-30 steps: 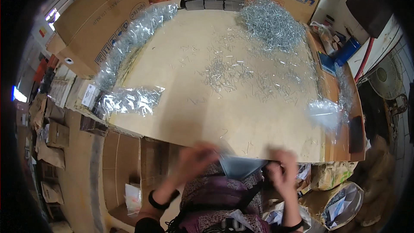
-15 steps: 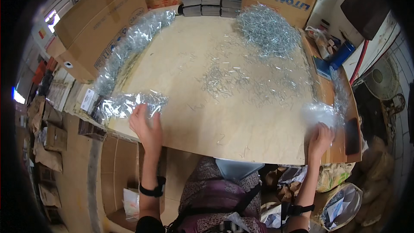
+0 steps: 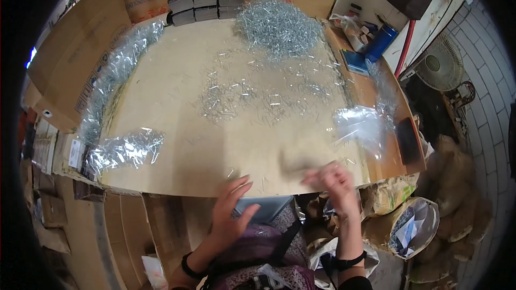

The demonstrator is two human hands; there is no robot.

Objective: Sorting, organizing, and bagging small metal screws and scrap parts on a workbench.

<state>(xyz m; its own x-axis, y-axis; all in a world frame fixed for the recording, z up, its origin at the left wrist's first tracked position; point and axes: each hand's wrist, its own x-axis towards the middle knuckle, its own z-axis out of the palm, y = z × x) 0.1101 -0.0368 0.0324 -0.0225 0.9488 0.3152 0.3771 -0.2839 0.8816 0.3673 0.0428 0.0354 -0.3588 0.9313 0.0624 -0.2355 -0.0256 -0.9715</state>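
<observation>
My left hand (image 3: 231, 210) hovers at the near edge of the cardboard-covered table (image 3: 177, 129), fingers apart and holding nothing. Blurred by motion, my right hand (image 3: 336, 182) is over the table's near right edge. A clear plastic bag (image 3: 361, 126), also blurred, is just beyond it; whether the fingers grip it I cannot tell. Small shiny metal pieces (image 3: 242, 96) lie scattered over the table's middle, with a big heap of them (image 3: 279, 21) at the back.
A filled clear bag (image 3: 124, 149) lies at the near left, with more filled bags (image 3: 113, 75) along the left edge. Dark small boxes (image 3: 204, 5) stand at the back. On the right are a blue can (image 3: 381, 43), a fan (image 3: 441, 67) and floor sacks (image 3: 408, 231).
Both hands had reached out, the left to the filled bag, the right to the clear bags. They have come back toward the near middle edge, and the right one is moving fast.
</observation>
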